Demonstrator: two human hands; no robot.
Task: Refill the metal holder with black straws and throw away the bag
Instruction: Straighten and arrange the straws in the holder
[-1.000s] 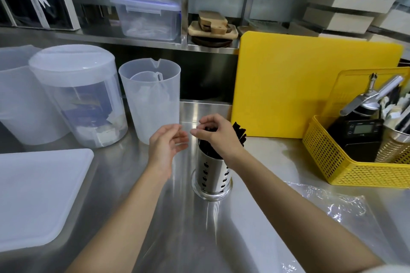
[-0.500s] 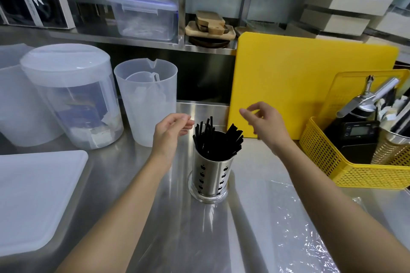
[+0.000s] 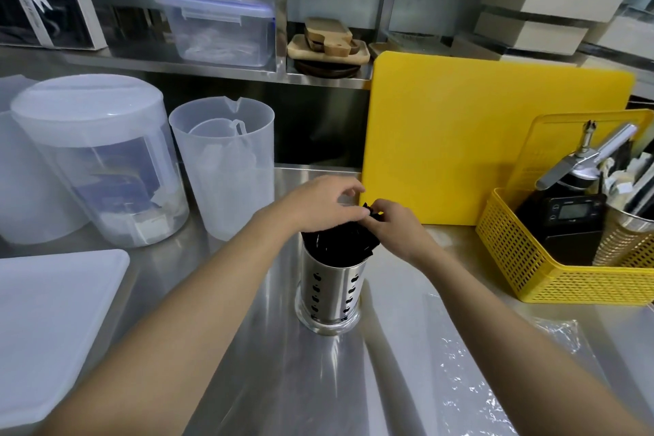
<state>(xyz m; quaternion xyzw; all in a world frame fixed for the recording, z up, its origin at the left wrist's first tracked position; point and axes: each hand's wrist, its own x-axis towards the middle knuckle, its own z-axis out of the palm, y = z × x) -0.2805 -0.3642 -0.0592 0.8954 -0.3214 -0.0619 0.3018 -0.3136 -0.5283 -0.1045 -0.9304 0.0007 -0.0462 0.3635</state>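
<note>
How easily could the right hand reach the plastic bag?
Probably yes, easily. The clear plastic bag lies uncovered on the counter beneath that forearm; the right hand must first release the black straws.

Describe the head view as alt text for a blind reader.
Two bare hands meet over a metal holder holding black straws on a steel counter; the right hand pinches straw tips, the left hand curls above them. A clear bag lies flat at lower right.
</note>
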